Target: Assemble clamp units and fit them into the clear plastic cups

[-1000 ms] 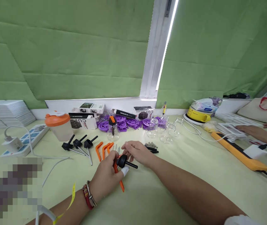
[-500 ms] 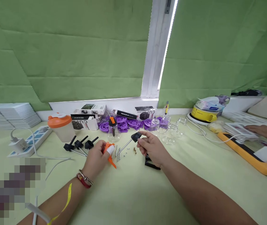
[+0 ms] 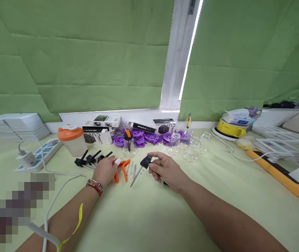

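My right hand [image 3: 167, 171] pinches a black plastic knob [image 3: 146, 161] with a thin metal rod [image 3: 136, 176] that slants down to the left, its tip close to the table. My left hand [image 3: 106, 171], one finger wrapped in white, is lowered on the table with its fingers closed at an orange plastic piece [image 3: 125, 171] with bent legs; its fingertips are partly hidden. Just beyond it lie several black knobs with rods [image 3: 81, 161]. Loose screws [image 3: 134, 171] lie between the hands. A black part [image 3: 165, 183] is mostly hidden under my right hand.
Behind stand a shaker cup [image 3: 72, 143], cardboard boxes [image 3: 99, 137], purple plastic parts [image 3: 138, 138], a small jar [image 3: 129, 147] holding a tool, and clear glass pieces [image 3: 190, 155]. A power strip [image 3: 41, 154] is at left, an orange-black bar [image 3: 278, 171] at right.
My right hand has brought the black knob and rod slightly left and down. My left hand has shifted left, and the orange piece has turned, showing more of its legs. The view has shifted slightly.
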A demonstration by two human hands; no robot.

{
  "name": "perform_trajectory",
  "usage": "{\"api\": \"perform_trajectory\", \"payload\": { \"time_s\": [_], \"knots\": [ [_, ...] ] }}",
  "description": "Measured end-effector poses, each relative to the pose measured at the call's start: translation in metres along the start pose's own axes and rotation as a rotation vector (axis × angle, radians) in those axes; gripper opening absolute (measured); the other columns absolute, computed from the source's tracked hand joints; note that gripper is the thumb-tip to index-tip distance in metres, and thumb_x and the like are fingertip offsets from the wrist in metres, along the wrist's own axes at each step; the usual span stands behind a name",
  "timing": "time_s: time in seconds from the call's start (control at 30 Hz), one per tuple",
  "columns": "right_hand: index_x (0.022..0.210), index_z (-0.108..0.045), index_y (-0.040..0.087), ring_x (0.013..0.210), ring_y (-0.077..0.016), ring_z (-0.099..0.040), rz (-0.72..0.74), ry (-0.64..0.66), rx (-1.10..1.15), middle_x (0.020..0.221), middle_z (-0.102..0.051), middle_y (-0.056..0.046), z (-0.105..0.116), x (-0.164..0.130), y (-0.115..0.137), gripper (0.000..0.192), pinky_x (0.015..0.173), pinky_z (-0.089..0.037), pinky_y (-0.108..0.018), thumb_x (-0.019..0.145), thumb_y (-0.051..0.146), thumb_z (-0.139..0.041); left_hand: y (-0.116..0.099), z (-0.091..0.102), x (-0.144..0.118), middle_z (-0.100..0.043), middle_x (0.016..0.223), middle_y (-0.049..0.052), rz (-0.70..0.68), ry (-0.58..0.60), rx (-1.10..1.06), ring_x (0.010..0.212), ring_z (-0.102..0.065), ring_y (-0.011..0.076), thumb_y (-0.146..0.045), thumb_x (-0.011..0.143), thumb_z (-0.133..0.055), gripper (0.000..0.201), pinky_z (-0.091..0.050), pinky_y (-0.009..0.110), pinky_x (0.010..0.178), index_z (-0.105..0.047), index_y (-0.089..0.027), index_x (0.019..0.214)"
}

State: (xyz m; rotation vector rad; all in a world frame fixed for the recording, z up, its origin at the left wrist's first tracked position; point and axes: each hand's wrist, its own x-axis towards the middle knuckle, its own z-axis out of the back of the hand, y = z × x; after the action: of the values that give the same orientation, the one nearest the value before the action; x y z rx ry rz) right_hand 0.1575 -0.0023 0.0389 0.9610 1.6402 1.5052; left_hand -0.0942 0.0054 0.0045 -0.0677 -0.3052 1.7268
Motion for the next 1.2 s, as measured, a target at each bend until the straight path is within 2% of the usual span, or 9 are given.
{"api": "perform_trajectory", "payload": {
  "time_s": [0.13, 0.2, 0.3, 0.43, 0.57, 0.73, 0.97, 1.1, 1.2],
  "knots": [
    [0.117, -0.047, 0.018, 0.045, -0.0069, -0.048, -0.011, 0.011, -0.011, 0.068, -0.059, 0.002, 0.000, -0.001, 0.000, 0.049, 0.043, -0.036, -0.021, 0.076, 0.037, -0.065, -0.002, 0.000, -0.003, -0.062, 0.102, 0.014, -0.001, -0.088, 0.066, 0.084, -0.061, 0.0236, -0.040, 0.088, -0.030, 0.042, -0.042, 0.030, 0.065, -0.059, -0.016, 0.108],
    [0.118, -0.047, 0.018, 0.046, -0.0069, -0.047, -0.012, 0.018, -0.011, 0.067, -0.059, 0.002, 0.000, -0.001, 0.000, 0.050, 0.043, -0.036, -0.021, 0.076, 0.038, -0.065, -0.003, 0.001, -0.007, -0.059, 0.108, 0.014, 0.005, -0.110, 0.089, 0.085, -0.061, 0.0241, -0.041, 0.088, -0.029, 0.043, -0.042, 0.031, 0.064, -0.059, -0.016, 0.106],
    [0.118, -0.047, 0.018, 0.046, -0.0071, -0.047, -0.007, 0.024, -0.012, 0.067, -0.059, 0.002, 0.001, -0.001, -0.002, 0.050, 0.043, -0.036, -0.021, 0.075, 0.039, -0.065, -0.008, 0.004, -0.014, -0.058, 0.107, 0.013, -0.035, -0.089, 0.124, 0.091, -0.058, 0.0265, -0.045, 0.086, -0.034, 0.041, -0.044, 0.032, 0.064, -0.060, -0.018, 0.100],
    [0.117, -0.047, 0.018, 0.046, -0.0072, -0.047, -0.003, 0.034, -0.003, 0.068, -0.059, 0.002, 0.002, -0.001, -0.002, 0.051, 0.043, -0.037, -0.021, 0.075, 0.040, -0.065, -0.016, 0.004, -0.022, -0.059, 0.105, 0.014, -0.136, -0.069, 0.159, 0.102, -0.052, 0.0296, -0.044, 0.082, -0.042, 0.037, -0.044, 0.037, 0.078, -0.060, -0.017, 0.100],
    [0.116, -0.048, 0.018, 0.045, -0.0070, -0.047, -0.013, 0.037, 0.006, 0.067, -0.059, 0.002, 0.001, -0.002, -0.001, 0.050, 0.043, -0.036, -0.021, 0.074, 0.039, -0.066, -0.018, 0.000, -0.023, -0.060, 0.100, 0.012, -0.151, -0.052, 0.151, 0.094, -0.056, 0.0268, -0.028, 0.082, -0.039, 0.028, -0.044, 0.035, 0.074, -0.059, -0.018, 0.100],
    [0.116, -0.048, 0.018, 0.045, -0.0069, -0.047, -0.019, 0.037, 0.011, 0.066, -0.059, 0.003, 0.000, -0.002, 0.000, 0.050, 0.042, -0.036, -0.021, 0.074, 0.037, -0.066, -0.011, -0.004, -0.017, -0.062, 0.093, 0.011, -0.077, -0.044, 0.103, 0.077, -0.061, 0.0246, -0.027, 0.082, -0.038, 0.027, -0.041, 0.031, 0.060, -0.054, -0.018, 0.101],
    [0.115, -0.049, 0.019, 0.045, -0.0067, -0.048, -0.001, 0.043, 0.020, 0.066, -0.060, 0.003, 0.002, -0.001, -0.003, 0.046, 0.042, -0.036, -0.020, 0.075, 0.035, -0.065, -0.001, 0.006, -0.008, -0.065, 0.080, 0.009, 0.037, -0.082, -0.023, 0.073, -0.061, 0.0241, -0.030, 0.082, -0.040, 0.024, -0.041, 0.030, 0.059, -0.054, -0.016, 0.096],
    [0.115, -0.049, 0.018, 0.045, -0.0066, -0.048, -0.006, 0.041, 0.013, 0.067, -0.060, 0.002, 0.002, -0.001, -0.004, 0.045, 0.042, -0.036, -0.020, 0.075, 0.033, -0.065, 0.002, 0.010, -0.006, -0.064, 0.080, 0.010, 0.010, -0.062, 0.032, 0.074, -0.060, 0.0237, -0.029, 0.081, -0.039, 0.022, -0.041, 0.030, 0.061, -0.057, -0.018, 0.088],
    [0.115, -0.049, 0.018, 0.045, -0.0066, -0.048, -0.011, 0.049, 0.017, 0.067, -0.060, 0.002, 0.002, 0.000, -0.004, 0.046, 0.041, -0.036, -0.020, 0.075, 0.033, -0.065, 0.002, 0.009, -0.006, -0.063, 0.087, 0.011, -0.002, -0.044, 0.071, 0.078, -0.060, 0.0233, -0.026, 0.081, -0.037, 0.026, -0.043, 0.031, 0.064, -0.059, -0.017, 0.090]
  ]
}}
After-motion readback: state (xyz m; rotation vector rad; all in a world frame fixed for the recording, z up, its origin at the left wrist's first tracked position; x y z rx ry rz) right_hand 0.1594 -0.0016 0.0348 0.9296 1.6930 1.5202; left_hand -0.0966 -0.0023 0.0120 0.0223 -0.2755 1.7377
